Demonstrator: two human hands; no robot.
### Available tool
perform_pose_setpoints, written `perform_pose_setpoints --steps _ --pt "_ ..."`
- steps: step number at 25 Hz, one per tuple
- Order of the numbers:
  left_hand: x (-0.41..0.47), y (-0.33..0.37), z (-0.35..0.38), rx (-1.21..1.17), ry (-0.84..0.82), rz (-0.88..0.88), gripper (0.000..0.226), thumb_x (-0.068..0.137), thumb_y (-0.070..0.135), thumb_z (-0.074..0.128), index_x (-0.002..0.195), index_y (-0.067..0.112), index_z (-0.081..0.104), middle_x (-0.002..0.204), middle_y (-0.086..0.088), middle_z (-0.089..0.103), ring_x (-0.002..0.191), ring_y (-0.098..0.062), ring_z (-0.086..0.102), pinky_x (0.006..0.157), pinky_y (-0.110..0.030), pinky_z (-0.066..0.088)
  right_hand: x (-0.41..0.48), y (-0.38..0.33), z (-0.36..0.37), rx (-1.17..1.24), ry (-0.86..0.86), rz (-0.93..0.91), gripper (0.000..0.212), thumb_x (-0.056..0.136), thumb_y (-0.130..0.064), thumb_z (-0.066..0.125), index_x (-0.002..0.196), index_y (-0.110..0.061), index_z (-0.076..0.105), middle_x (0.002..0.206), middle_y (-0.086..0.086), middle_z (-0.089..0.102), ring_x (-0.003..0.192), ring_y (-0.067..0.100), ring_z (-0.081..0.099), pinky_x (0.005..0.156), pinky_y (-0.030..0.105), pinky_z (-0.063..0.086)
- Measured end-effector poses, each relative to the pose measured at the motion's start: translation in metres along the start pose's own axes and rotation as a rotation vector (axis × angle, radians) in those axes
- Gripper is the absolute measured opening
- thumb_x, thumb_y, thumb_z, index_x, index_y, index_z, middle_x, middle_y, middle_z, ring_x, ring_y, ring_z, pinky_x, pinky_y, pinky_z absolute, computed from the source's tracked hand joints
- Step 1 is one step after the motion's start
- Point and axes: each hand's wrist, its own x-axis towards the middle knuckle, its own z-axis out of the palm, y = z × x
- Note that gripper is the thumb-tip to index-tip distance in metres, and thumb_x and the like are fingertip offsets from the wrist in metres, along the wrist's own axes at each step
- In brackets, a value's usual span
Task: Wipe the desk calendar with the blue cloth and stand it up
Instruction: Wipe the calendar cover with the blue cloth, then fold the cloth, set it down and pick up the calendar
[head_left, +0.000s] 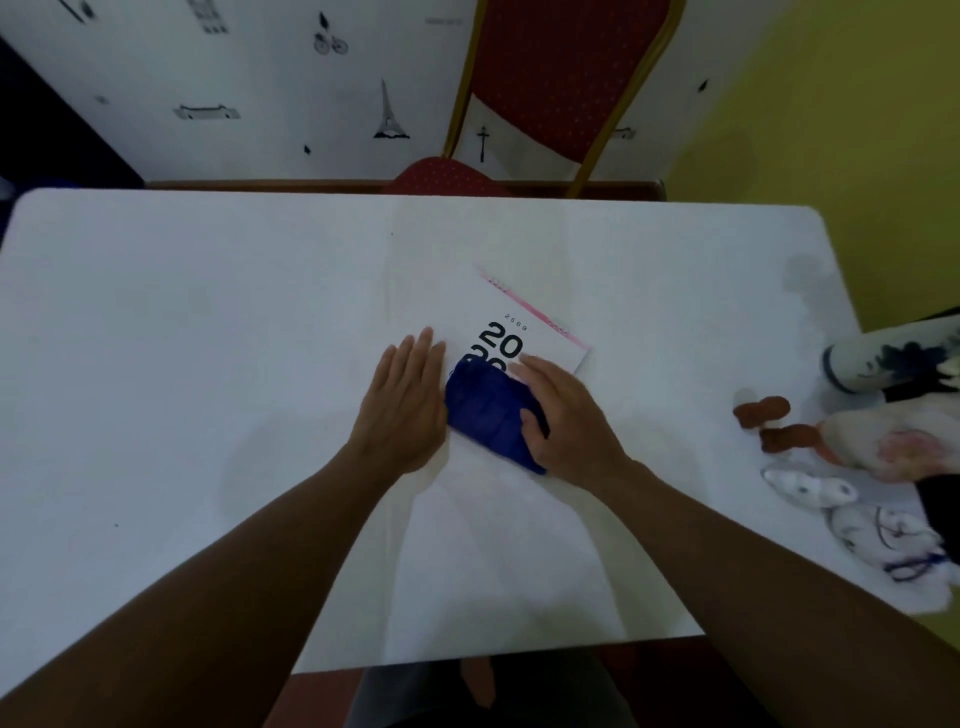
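A white desk calendar (524, 322) with a pink spiral edge and large black digits lies flat near the middle of the white table (208, 338). A folded blue cloth (488, 410) rests on its near part and covers the lower digits. My right hand (566, 415) presses on the cloth, thumb curled over its right edge. My left hand (405, 400) lies flat with fingers together, on the calendar's left edge beside the cloth.
A red chair (550, 78) with a gold frame stands behind the table's far edge. At the right edge lie soft toys (883, 447), white cloth items (878, 530) and a patterned white and blue cylinder (878, 358). A white patterned wall sits behind.
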Motion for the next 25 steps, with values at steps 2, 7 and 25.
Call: perform_pose_setpoints --steps 2,7,25 --pt "0.009 0.012 -0.002 -0.121 -0.055 0.076 0.059 0.104 0.021 0.032 0.159 0.012 0.013 0.169 -0.011 0.014 0.156 -0.027 0.014 0.127 -0.041 0.014 -0.001 0.005 -0.008 -0.119 0.019 0.123 0.045 0.089 -0.02 0.069 0.131 -0.007 0.061 0.124 0.01 0.063 0.113 0.028 0.059 0.1 0.046 0.048" --pt "0.024 0.032 -0.004 -0.169 -0.069 0.085 0.059 0.097 0.019 0.05 0.152 0.016 0.031 0.15 -0.008 0.048 0.136 -0.027 0.045 0.114 -0.04 0.031 0.014 -0.002 -0.016 0.086 -0.193 0.458 0.02 0.089 -0.024 0.072 0.108 -0.017 0.069 0.107 0.006 0.066 0.097 0.025 0.062 0.085 0.036 0.052" --pt "-0.117 0.039 0.004 -0.132 -0.545 0.278 0.056 0.092 0.056 0.052 0.142 0.031 0.049 0.167 0.01 0.02 0.155 -0.008 0.015 0.12 -0.038 0.032 -0.138 -0.038 -0.013 0.115 -0.461 0.004 0.033 0.081 -0.009 0.073 0.113 -0.013 0.067 0.12 0.006 0.053 0.112 0.021 0.049 0.1 0.034 0.045"
